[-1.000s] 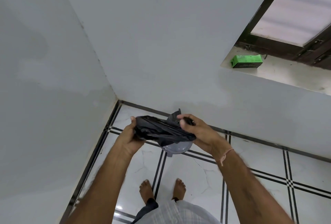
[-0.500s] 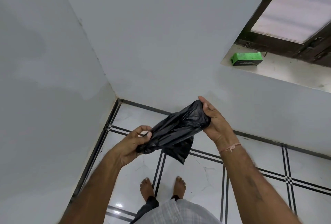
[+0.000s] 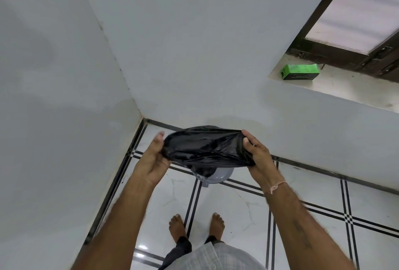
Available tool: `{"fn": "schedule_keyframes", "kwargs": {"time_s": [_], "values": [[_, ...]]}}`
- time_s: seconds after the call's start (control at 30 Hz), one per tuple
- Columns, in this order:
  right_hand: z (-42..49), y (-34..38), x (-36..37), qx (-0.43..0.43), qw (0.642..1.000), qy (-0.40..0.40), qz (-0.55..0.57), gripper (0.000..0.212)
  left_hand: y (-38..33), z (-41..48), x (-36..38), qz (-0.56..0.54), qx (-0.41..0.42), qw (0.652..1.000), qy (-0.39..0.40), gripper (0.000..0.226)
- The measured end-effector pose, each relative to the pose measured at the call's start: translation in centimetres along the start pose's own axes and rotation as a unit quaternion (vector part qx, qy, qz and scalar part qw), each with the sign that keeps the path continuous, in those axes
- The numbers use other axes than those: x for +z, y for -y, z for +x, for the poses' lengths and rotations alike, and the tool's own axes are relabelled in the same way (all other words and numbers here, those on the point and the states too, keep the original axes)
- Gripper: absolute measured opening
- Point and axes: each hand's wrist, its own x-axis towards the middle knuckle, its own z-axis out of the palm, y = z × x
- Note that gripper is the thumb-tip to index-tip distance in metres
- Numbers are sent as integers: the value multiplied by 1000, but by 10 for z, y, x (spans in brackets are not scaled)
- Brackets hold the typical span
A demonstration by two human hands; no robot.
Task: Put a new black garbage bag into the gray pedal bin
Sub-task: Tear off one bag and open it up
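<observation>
left hand [image 3: 152, 159] centre-left, fingers clamped | right hand [image 3: 258, 154] centre-right, pinching | both arms reaching up from the bottom edge

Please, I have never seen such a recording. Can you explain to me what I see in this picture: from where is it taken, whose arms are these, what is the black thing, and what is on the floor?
There is no machine here. A camera worn on a person's head looks forward and down, so the arms are that person's own. The left hand and right hand stretch a black garbage bag between them, one at each end. Just below the bag, part of the gray pedal bin shows on the tiled floor, near the room's corner. The person's bare feet stand before it. A green box lies on the window ledge.
</observation>
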Motion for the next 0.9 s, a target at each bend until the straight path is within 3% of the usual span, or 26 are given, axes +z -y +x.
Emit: {"fn": "schedule_keyframes", "kwargs": {"time_s": [0.1,0.17,0.27,0.33,0.4,0.47,0.5,0.53,0.6,0.63,0.7,0.73,0.77,0.83,0.87,0.9], "values": [[3,5,-2,5,1000,-18,17,38,16,4,-15,233,-77,969,33,19],[1,10,9,15,1000,-1,-19,32,21,10,-15,255,-85,963,2,24],[2,36,55,58,993,55,-82,51,11,30,18,251,1,967,-40,33],[8,59,89,-23,985,80,-154,70,-2,37,56,297,115,947,-39,38],[0,83,118,-203,945,48,-251,73,-14,33,87,378,275,883,-46,46],[-7,81,123,-404,859,2,-314,56,-13,22,98,474,414,773,-74,50],[-7,71,118,-416,836,5,-358,51,-7,24,94,516,425,739,-82,49],[-1,56,112,-331,851,33,-407,52,1,30,88,547,370,747,-75,47],[13,30,93,-114,867,69,-480,67,16,46,70,529,180,827,-58,41],[22,29,87,-76,887,82,-448,74,16,50,64,510,137,847,-67,39],[26,50,88,-91,933,36,-345,81,7,45,65,508,169,839,-94,41],[21,65,90,-161,942,22,-293,76,3,40,69,507,226,825,-103,43],[19,76,91,-245,937,35,-245,68,-1,32,74,509,292,802,-114,45],[14,79,87,-356,900,25,-252,52,1,18,82,536,390,737,-133,46],[18,75,84,-317,900,31,-297,60,4,20,79,543,373,742,-123,48],[25,64,78,-217,911,54,-346,75,9,22,76,542,317,771,-110,53]]}}
